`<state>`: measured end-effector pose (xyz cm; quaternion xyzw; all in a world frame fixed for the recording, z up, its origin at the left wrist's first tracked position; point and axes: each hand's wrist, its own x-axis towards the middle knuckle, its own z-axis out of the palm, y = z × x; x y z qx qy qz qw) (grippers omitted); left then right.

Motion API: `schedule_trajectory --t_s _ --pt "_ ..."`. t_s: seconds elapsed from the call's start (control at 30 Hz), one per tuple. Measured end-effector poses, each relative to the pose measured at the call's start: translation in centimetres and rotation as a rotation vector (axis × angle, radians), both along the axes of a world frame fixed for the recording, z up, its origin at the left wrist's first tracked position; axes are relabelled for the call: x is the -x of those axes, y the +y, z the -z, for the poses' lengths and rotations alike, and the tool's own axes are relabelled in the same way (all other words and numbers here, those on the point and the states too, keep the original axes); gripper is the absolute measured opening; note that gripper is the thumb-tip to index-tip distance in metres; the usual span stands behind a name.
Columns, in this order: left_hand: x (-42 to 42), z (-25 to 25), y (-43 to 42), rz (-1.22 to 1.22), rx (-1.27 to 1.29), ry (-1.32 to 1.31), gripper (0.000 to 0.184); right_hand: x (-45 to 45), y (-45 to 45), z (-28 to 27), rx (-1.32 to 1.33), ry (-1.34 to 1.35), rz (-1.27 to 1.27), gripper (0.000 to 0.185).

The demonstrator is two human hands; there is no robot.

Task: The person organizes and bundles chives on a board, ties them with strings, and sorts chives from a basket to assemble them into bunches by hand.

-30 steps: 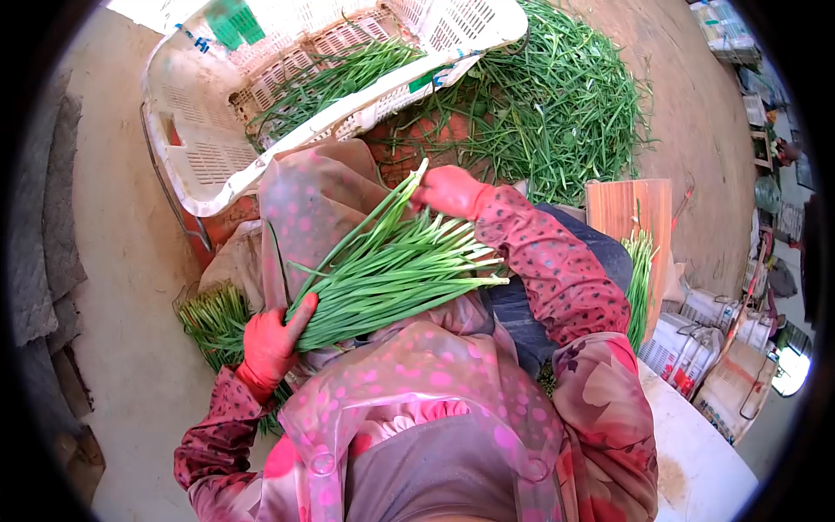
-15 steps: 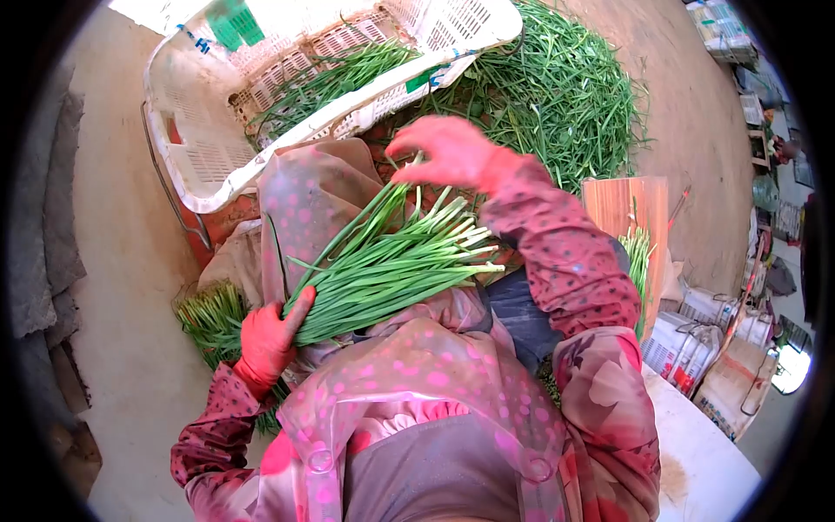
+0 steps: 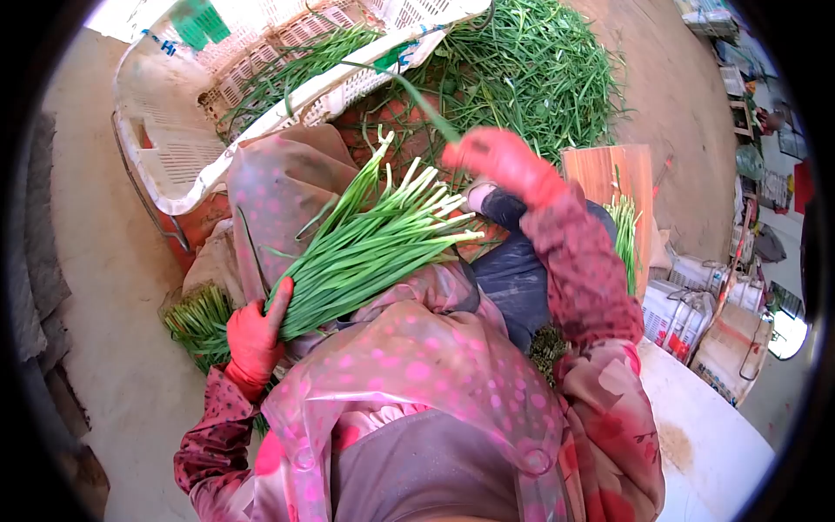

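Observation:
A bunch of garlic chives (image 3: pixel 370 248) lies across my lap, its pale cut ends pointing up and right. My left hand (image 3: pixel 254 341), in a red glove, grips the leafy end with the thumb laid on top. To the upper right of the bunch is my right hand (image 3: pixel 503 165), also red-gloved and slightly blurred. Its fingers are closed on a long green leaf (image 3: pixel 426 106) that trails up and left toward the crate. The right hand is apart from the bunch.
A white plastic crate (image 3: pixel 165 178) holding loose greens stands ahead on the left. Beside it is a large heap of green leaves (image 3: pixel 544 74) on the floor. More chives (image 3: pixel 198 322) stand at my left, and others (image 3: pixel 623 230) rest by a wooden board (image 3: pixel 600 174) at right.
My right hand has moved right and slightly down, away from the bunch, drawing a long leaf with it. My left hand still holds the bunch. The whole view has shifted slightly.

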<state>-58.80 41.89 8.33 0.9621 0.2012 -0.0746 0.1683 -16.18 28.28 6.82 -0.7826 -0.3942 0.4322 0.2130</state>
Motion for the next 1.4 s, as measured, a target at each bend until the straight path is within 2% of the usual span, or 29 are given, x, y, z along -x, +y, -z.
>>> schedule_trajectory --t_s 0.03,0.07,0.1,0.17,0.3,0.37,0.4,0.47,0.5,0.63,0.7,0.77,0.83,0.9,0.97,1.0,1.03,1.07,1.1,1.17,1.23,1.3,1.37,1.4 --pt "0.0 0.1 -0.1 -0.012 -0.01 -0.014 0.091 2.2 -0.7 -1.2 0.094 -0.041 -0.134 0.055" --pt "0.0 0.1 -0.1 -0.018 -0.016 -0.013 0.091 4.6 -1.6 -2.0 0.126 -0.153 -0.269 0.051" --pt "-0.1 -0.1 -0.2 -0.012 -0.017 -0.018 0.091 6.0 -2.9 1.2 -0.063 -0.241 -0.376 0.042" --pt "-0.3 -0.5 -0.1 0.011 -0.05 0.006 0.091 7.1 -3.4 4.4 -0.119 -0.108 -0.346 0.033" --pt "0.3 -0.9 -0.7 0.008 -0.104 0.042 0.091 6.3 -3.4 7.0 -0.13 -0.152 -0.142 0.032" --pt "0.5 -0.6 -1.0 -0.018 -0.127 0.024 0.089 3.9 -4.3 9.5 -0.106 -0.601 -0.383 0.032" --pt "0.5 -0.5 -1.2 -0.018 -0.133 0.019 0.089 1.9 -4.8 9.8 -0.111 -0.608 -0.381 0.032" --pt "0.6 -0.4 -1.5 -0.05 -0.14 0.004 0.087 -1.1 -5.9 9.6 0.146 -0.319 0.059 0.036" --pt "0.6 -0.4 -1.6 -0.047 -0.143 0.002 0.087 -1.2 -5.8 9.6 0.144 -0.32 0.063 0.036" --pt "0.5 -0.4 -1.8 -0.048 -0.146 0.01 0.086 3.0 -1.5 5.5 -0.14 0.217 0.089 0.056" --pt "0.4 -0.5 -1.7 -0.055 -0.164 0.015 0.086 5.0 -0.1 6.6 -0.052 0.296 0.095 0.049" --pt "0.4 -0.8 -1.7 -0.044 -0.127 0.03 0.084 5.8 0.1 6.9 -0.003 0.17 0.078 0.041" --pt "0.5 -0.8 -1.6 -0.043 -0.134 0.036 0.084 4.6 -1.0 8.8 -0.165 0.134 0.163 0.035" --pt "0.4 -0.7 -1.6 -0.035 -0.139 0.034 0.084 2.0 -3.0 9.1 -0.201 0.36 0.487 0.029" --pt "0.5 -0.5 -1.4 -0.036 -0.134 0.025 0.088 -3.4 -5.6 10.5 -0.222 0.277 0.738 0.027" --pt "0.6 -0.5 -1.3 -0.03 -0.128 0.022 0.091 -6.5 -7.1 12.1 0.011 -0.005 0.68 0.029" --pt "0.6 -0.6 -1.2 -0.028 -0.129 0.024 0.091 -8.1 -7.8 13.2 0.025 -0.15 0.458 0.034" --pt "0.4 -0.7 -1.1 -0.022 -0.119 0.036 0.09 -8.0 -7.0 11.1 0.019 -0.312 0.252 0.043" --pt "0.2 -0.9 -1.0 -0.011 -0.105 0.05 0.09 -7.1 -5.9 9.6 -0.032 -0.203 0.331 0.052" --pt "-0.3 -1.1 -1.0 -0.006 -0.107 0.056 0.089 -2.8 -0.6 6.4 -0.324 -0.079 0.289 0.068" --pt "-0.5 -1.5 -0.9 -0.013 -0.12 0.072 0.088 1.1 4.0 5.7 -0.533 -0.041 0.064 0.065" --pt "-0.6 -1.7 -0.9 0.005 -0.108 0.085 0.087 3.8 6.8 7.5 -0.512 0.048 -0.091 0.048" --pt "-0.6 -1.8 -0.9 0.007 -0.099 0.092 0.087 5.0 8.1 8.5 -0.111 -0.022 -0.193 0.034" --pt "-0.6 -1.8 -0.9 0.005 -0.102 0.098 0.088 4.9 7.7 9.7 -0.113 -0.02 -0.19 0.034"
